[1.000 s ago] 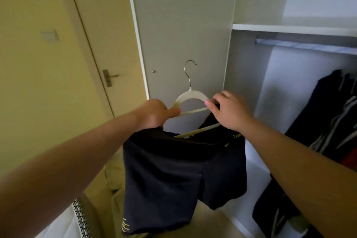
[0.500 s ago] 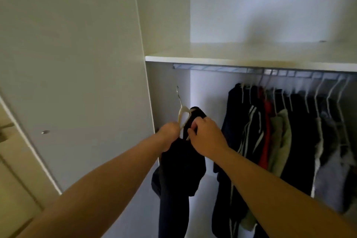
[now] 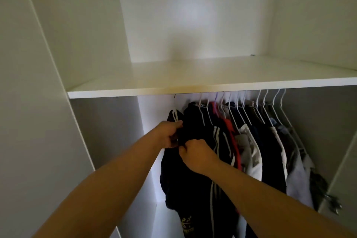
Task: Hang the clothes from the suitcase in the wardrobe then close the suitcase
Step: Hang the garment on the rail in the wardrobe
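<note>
The person's arms were uncovered. The long, slim left forearm (image 3: 116, 185) and the right forearm (image 3: 260, 189) showed bare skin from the lower edge of the view to the wrists. The left hand (image 3: 170, 134) and the right hand (image 3: 195, 153) were bare too. Knuckles stood out as small ridges, and shadow darkened the undersides of both arms.

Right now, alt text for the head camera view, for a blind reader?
A left hand grips a white plastic hanger and a right hand pinches the dark navy shorts on it, beside hung clothes under a white shelf.
</note>
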Action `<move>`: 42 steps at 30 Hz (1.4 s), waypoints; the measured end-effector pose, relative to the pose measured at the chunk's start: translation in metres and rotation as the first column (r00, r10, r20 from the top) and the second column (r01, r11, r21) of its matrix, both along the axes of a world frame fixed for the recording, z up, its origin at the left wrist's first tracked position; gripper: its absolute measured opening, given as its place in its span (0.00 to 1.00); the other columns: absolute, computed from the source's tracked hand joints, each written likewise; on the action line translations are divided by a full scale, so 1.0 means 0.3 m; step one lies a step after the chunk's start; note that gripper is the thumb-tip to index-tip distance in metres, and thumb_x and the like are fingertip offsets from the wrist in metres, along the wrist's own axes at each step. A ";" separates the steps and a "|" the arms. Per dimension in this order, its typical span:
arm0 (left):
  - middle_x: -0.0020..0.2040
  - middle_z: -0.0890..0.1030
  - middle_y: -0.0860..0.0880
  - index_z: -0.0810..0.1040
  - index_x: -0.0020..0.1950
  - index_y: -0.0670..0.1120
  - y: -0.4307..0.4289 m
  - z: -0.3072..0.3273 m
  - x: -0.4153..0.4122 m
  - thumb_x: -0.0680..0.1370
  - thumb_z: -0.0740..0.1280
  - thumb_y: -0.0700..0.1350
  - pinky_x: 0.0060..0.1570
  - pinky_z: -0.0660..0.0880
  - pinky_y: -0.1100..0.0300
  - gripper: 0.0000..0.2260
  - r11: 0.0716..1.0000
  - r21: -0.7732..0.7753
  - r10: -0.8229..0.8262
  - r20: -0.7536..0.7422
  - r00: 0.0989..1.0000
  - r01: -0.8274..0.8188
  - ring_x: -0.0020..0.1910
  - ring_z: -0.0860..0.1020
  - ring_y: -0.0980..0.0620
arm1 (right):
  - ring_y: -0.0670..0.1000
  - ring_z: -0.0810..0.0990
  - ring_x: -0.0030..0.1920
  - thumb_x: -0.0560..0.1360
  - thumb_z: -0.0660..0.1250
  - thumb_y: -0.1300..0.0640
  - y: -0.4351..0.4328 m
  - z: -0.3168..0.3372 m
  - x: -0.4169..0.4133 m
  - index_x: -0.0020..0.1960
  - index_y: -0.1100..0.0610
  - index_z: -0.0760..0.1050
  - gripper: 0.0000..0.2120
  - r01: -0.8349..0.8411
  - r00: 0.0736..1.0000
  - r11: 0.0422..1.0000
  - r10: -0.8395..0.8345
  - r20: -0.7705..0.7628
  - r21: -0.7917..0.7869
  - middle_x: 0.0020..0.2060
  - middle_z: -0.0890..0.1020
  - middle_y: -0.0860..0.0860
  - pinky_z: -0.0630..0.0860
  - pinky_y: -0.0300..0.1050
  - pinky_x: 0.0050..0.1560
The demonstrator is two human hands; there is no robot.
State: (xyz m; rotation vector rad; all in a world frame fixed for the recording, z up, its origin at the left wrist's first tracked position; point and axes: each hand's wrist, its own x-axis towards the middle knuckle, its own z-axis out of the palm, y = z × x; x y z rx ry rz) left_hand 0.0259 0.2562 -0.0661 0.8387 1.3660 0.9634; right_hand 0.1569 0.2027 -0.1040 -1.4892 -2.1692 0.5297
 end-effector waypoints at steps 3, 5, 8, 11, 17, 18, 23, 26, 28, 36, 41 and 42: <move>0.55 0.82 0.40 0.79 0.58 0.38 0.099 -0.006 0.017 0.81 0.66 0.48 0.44 0.79 0.51 0.14 0.998 0.020 -0.059 -0.010 0.998 0.059 0.54 0.81 0.41 | 0.46 0.69 0.31 0.83 0.57 0.54 0.080 -0.032 -0.002 0.32 0.54 0.64 0.20 0.039 0.998 0.998 -0.041 0.039 0.041 0.31 0.73 0.48 0.68 0.39 0.38; 0.50 0.82 0.42 0.79 0.54 0.40 0.150 -0.005 0.026 0.81 0.66 0.48 0.35 0.77 0.54 0.12 0.995 0.027 -0.091 -0.026 0.995 0.092 0.45 0.81 0.45 | 0.48 0.71 0.33 0.83 0.56 0.55 0.124 -0.053 -0.004 0.33 0.55 0.67 0.19 0.062 0.997 0.997 -0.064 0.041 0.056 0.33 0.75 0.52 0.67 0.39 0.39; 0.42 0.79 0.45 0.77 0.50 0.41 0.212 -0.014 0.027 0.81 0.66 0.48 0.33 0.76 0.56 0.10 0.994 0.018 -0.108 -0.070 0.992 0.110 0.37 0.78 0.49 | 0.46 0.68 0.31 0.84 0.55 0.56 0.176 -0.068 -0.005 0.35 0.57 0.69 0.18 0.091 0.995 0.996 -0.091 0.051 0.015 0.41 0.80 0.59 0.67 0.40 0.38; 0.47 0.80 0.45 0.78 0.50 0.42 0.275 -0.051 0.014 0.80 0.67 0.49 0.39 0.78 0.54 0.09 0.989 -0.019 -0.149 -0.080 0.985 0.148 0.44 0.79 0.47 | 0.49 0.72 0.37 0.84 0.53 0.57 0.209 -0.092 -0.005 0.46 0.62 0.76 0.16 0.106 0.992 0.993 -0.102 0.076 -0.048 0.44 0.80 0.59 0.70 0.44 0.44; 0.48 0.79 0.43 0.77 0.46 0.42 0.326 -0.129 0.011 0.79 0.68 0.49 0.43 0.80 0.54 0.10 0.978 -0.068 -0.201 -0.037 0.979 0.198 0.48 0.78 0.46 | 0.47 0.73 0.39 0.85 0.49 0.59 0.221 -0.157 0.008 0.60 0.64 0.74 0.17 0.186 0.982 0.967 -0.186 0.020 -0.172 0.45 0.76 0.54 0.68 0.35 0.40; 0.47 0.80 0.44 0.77 0.46 0.42 0.324 -0.132 0.014 0.79 0.68 0.48 0.41 0.80 0.55 0.10 0.980 -0.062 -0.191 -0.038 0.981 0.189 0.46 0.79 0.46 | 0.50 0.75 0.43 0.85 0.48 0.59 0.220 -0.163 0.009 0.60 0.64 0.73 0.16 0.191 0.981 0.965 -0.191 0.018 -0.179 0.47 0.77 0.56 0.69 0.37 0.43; 0.49 0.83 0.43 0.81 0.53 0.38 0.306 -0.135 -0.005 0.76 0.72 0.53 0.41 0.77 0.59 0.18 0.986 0.092 -0.114 -0.257 0.960 0.142 0.45 0.81 0.48 | 0.44 0.69 0.31 0.84 0.54 0.51 0.205 -0.162 0.020 0.42 0.59 0.71 0.17 0.155 0.987 0.981 -0.147 0.069 -0.116 0.34 0.74 0.50 0.68 0.40 0.34; 0.45 0.83 0.44 0.81 0.49 0.38 0.252 -0.133 -0.037 0.76 0.69 0.59 0.34 0.74 0.62 0.22 0.981 0.188 0.038 -0.401 0.915 0.042 0.43 0.81 0.49 | 0.47 0.72 0.33 0.83 0.54 0.45 0.162 -0.158 0.028 0.40 0.57 0.67 0.19 0.173 0.983 0.985 -0.170 0.074 -0.025 0.33 0.72 0.49 0.67 0.41 0.33; 0.41 0.81 0.45 0.81 0.47 0.38 0.188 -0.136 -0.070 0.78 0.65 0.60 0.36 0.73 0.61 0.24 0.974 0.227 0.135 -0.531 0.836 -0.012 0.40 0.80 0.48 | 0.51 0.74 0.36 0.83 0.52 0.44 0.116 -0.149 0.027 0.45 0.59 0.71 0.20 0.197 0.977 0.978 -0.201 0.069 0.071 0.37 0.76 0.52 0.68 0.43 0.34; 0.37 0.74 0.48 0.75 0.45 0.42 -0.395 -0.203 -0.185 0.83 0.58 0.48 0.42 0.68 0.59 0.13 0.889 0.446 0.428 -0.733 0.529 -0.103 0.34 0.71 0.53 | 0.54 0.76 0.40 0.84 0.52 0.52 -0.213 -0.175 -0.065 0.45 0.58 0.71 0.15 0.094 0.995 0.949 -0.077 -0.068 0.299 0.39 0.75 0.53 0.74 0.49 0.38; 0.50 0.79 0.46 0.79 0.53 0.45 -0.828 -0.199 -0.228 0.82 0.61 0.48 0.47 0.73 0.56 0.10 0.825 0.541 0.559 -0.739 0.376 -0.163 0.45 0.78 0.47 | 0.53 0.78 0.44 0.84 0.50 0.53 -0.458 -0.200 -0.192 0.49 0.57 0.72 0.14 -0.085 0.993 0.980 0.099 -0.071 0.182 0.43 0.77 0.51 0.78 0.49 0.43; 0.52 0.79 0.45 0.79 0.54 0.45 -0.908 -0.189 -0.240 0.81 0.61 0.47 0.50 0.75 0.54 0.09 0.805 0.574 0.586 -0.733 0.346 -0.148 0.48 0.78 0.45 | 0.52 0.78 0.44 0.83 0.51 0.54 -0.506 -0.199 -0.223 0.49 0.56 0.72 0.12 -0.125 0.987 0.980 0.139 -0.083 0.154 0.43 0.77 0.50 0.76 0.48 0.42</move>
